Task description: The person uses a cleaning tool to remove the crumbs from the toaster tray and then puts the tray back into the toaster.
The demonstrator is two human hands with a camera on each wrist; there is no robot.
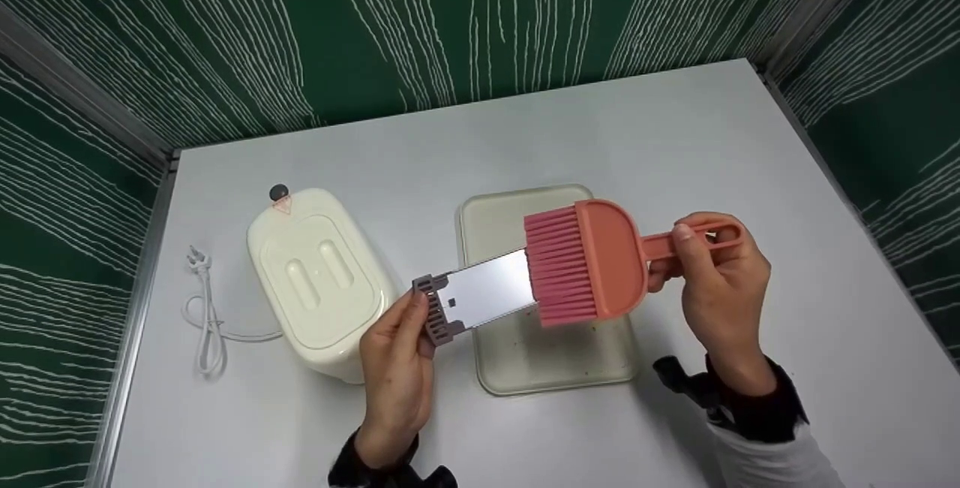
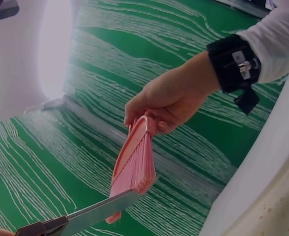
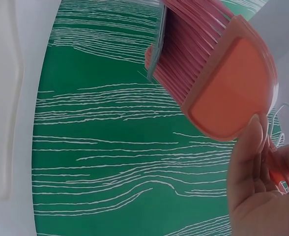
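My left hand [image 1: 397,375] pinches the grey slotted end of a flat, shiny metal plate [image 1: 491,289], which looks like a crumb tray. By its handle, my right hand [image 1: 724,285] grips an orange-red brush [image 1: 615,259] with pink bristles [image 1: 559,266]. The bristles lie against the plate's far end, hiding part of it. In the left wrist view, the plate [image 2: 102,209] meets the bristle tips of the brush [image 2: 134,162]. Below both is a cream rectangular tray [image 1: 555,375] with small specks on it. The right wrist view shows the thumb along the brush handle.
A cream, lidded, toaster-like appliance [image 1: 315,270] stands left of the tray, with a dark knob [image 1: 278,192] on its far end. Its white cord and plug [image 1: 206,308] lie farther left on the white table [image 1: 720,150]. Green walls with white streaks [image 1: 465,22] surround the table.
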